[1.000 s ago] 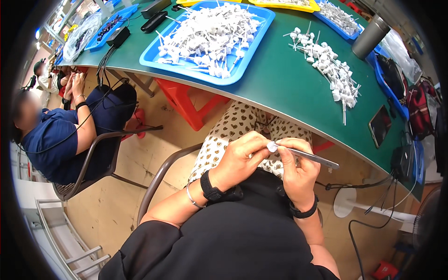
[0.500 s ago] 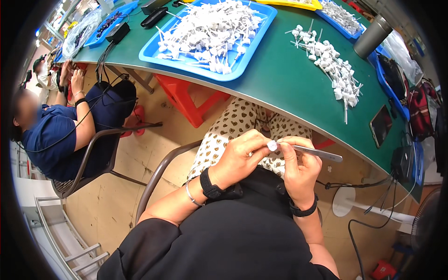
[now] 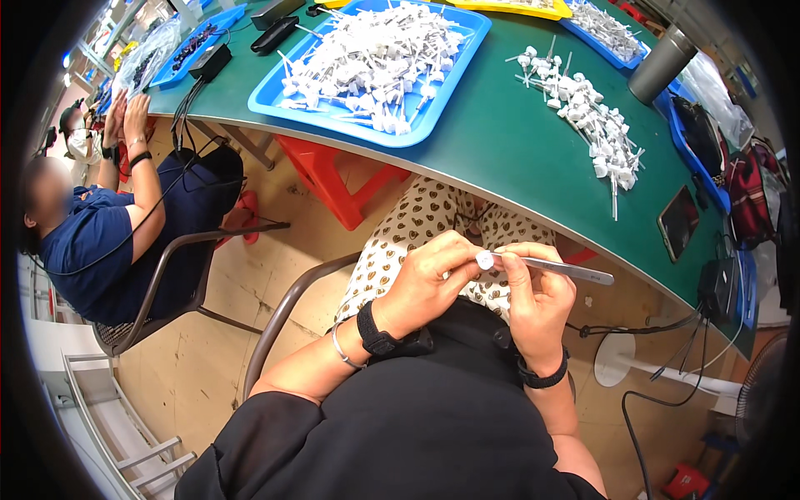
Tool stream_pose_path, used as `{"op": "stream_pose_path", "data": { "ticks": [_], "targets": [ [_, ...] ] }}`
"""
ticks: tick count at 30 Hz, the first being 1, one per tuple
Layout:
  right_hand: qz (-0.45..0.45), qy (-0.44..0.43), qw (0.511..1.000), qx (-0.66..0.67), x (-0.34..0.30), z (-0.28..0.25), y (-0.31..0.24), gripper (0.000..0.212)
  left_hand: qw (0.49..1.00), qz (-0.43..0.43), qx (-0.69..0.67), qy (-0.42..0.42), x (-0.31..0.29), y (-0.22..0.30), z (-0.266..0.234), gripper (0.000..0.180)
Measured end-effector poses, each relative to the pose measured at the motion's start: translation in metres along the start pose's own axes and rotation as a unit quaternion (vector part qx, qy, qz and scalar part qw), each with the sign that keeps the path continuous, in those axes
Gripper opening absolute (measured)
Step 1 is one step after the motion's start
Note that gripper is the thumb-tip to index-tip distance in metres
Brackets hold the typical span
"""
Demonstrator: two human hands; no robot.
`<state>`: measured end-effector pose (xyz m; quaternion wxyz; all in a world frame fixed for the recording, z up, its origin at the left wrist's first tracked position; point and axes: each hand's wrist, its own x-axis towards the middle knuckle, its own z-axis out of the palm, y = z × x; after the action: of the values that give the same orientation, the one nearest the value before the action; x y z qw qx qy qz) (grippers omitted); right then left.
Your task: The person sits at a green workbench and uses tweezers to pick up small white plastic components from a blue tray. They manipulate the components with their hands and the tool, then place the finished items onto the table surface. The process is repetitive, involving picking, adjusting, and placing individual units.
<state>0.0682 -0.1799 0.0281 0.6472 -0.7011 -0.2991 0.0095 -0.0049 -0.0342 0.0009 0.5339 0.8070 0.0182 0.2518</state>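
Note:
Over my lap, my left hand (image 3: 435, 273) pinches a small round white plastic part (image 3: 485, 260) between thumb and fingertips. My right hand (image 3: 537, 298) grips a pair of metal tweezers (image 3: 575, 271), their broad end sticking out to the right. The tweezer tips meet the white part or lie right beside it; fingers hide the exact contact. Beyond my hands, on the green table (image 3: 492, 150), stands a blue tray (image 3: 400, 140) heaped with white parts on thin stems. A loose row of similar white parts (image 3: 583, 112) lies to its right.
At the right are a phone (image 3: 678, 223), a grey metal flask (image 3: 662, 65) and a blue tray with bags. Another person (image 3: 108, 225) sits at the left by the table. A red stool (image 3: 333, 179) stands underneath; cables (image 3: 658, 329) hang at the right.
My hands keep nearly the same place, with the white part and tweezers still together. The person at the left has raised both hands toward the table edge.

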Motion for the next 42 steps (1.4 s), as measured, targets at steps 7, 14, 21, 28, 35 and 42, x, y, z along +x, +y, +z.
{"op": "stream_pose_path", "data": {
  "ticks": [7, 14, 21, 28, 35, 42],
  "targets": [
    [-0.034, -0.013, 0.999, -0.008, 0.000, 0.000, 0.000, 0.004, 1.000, 0.006, -0.008, -0.002, -0.001, -0.002, 0.000, 0.012],
    [-0.109, -0.081, 0.987, -0.089, 0.009, -0.007, -0.005, 0.004, 1.000, 0.022, -0.015, -0.003, -0.003, -0.005, 0.002, 0.011],
    [-0.012, -0.036, 0.999, 0.026, 0.002, -0.005, -0.005, 0.008, 0.999, 0.007, -0.046, -0.011, -0.001, -0.006, -0.002, 0.014],
    [-0.039, -0.016, 0.999, 0.018, 0.000, -0.002, -0.006, 0.011, 0.999, 0.000, -0.045, -0.005, -0.002, -0.004, -0.003, 0.017],
    [-0.064, -0.027, 0.998, -0.002, 0.001, 0.002, -0.002, 0.009, 1.000, 0.023, -0.012, 0.000, 0.000, -0.002, -0.004, 0.016],
    [-0.078, -0.034, 0.996, -0.021, 0.003, 0.000, -0.002, 0.007, 1.000, 0.019, -0.006, -0.013, -0.001, -0.005, -0.003, 0.016]
  ]
}}
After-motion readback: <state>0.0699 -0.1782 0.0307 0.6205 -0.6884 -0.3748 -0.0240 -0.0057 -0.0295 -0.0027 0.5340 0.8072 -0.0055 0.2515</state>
